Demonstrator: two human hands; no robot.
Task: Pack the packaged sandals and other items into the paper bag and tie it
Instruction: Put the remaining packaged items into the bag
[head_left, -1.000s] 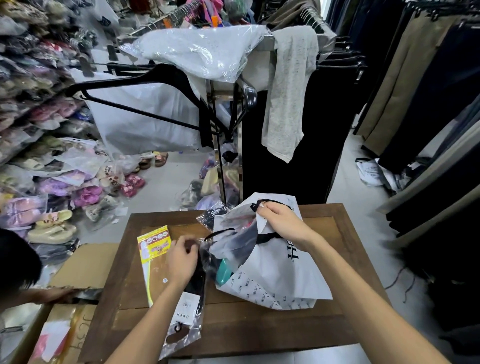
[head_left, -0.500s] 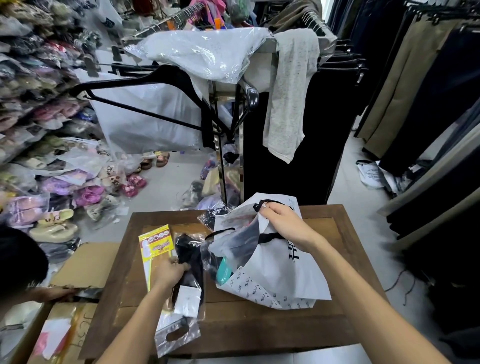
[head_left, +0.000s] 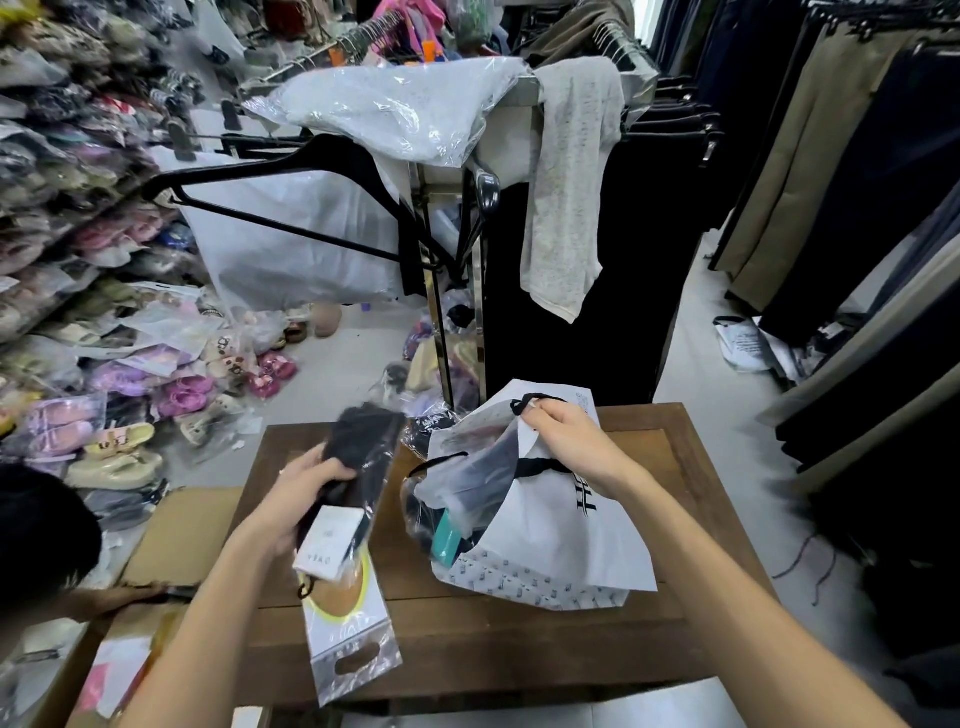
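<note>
Gripping black packet (head_left: 358, 457), left hand (head_left: 301, 499) beneath.

Clothing shop interior. Pale grey floor (head_left: 358, 358), littered with bagged sandals (head_left: 182, 395) at left. Shelves (head_left: 57, 208) at left crammed with packaged shoes. Metal clothes rack (head_left: 447, 312) centre, draped with a grey garment (head_left: 571, 197). Trousers (head_left: 810, 156) hang along right. Dark wooden table (head_left: 519, 639) in foreground; cardboard box (head_left: 176, 535) beside it.

- paper bag (head_left: 550, 540): white, black lettering, black cord handles; small dark print along lower fold
- packet (head_left: 358, 467): black, white label
- table (head_left: 675, 467): dark brown
</note>
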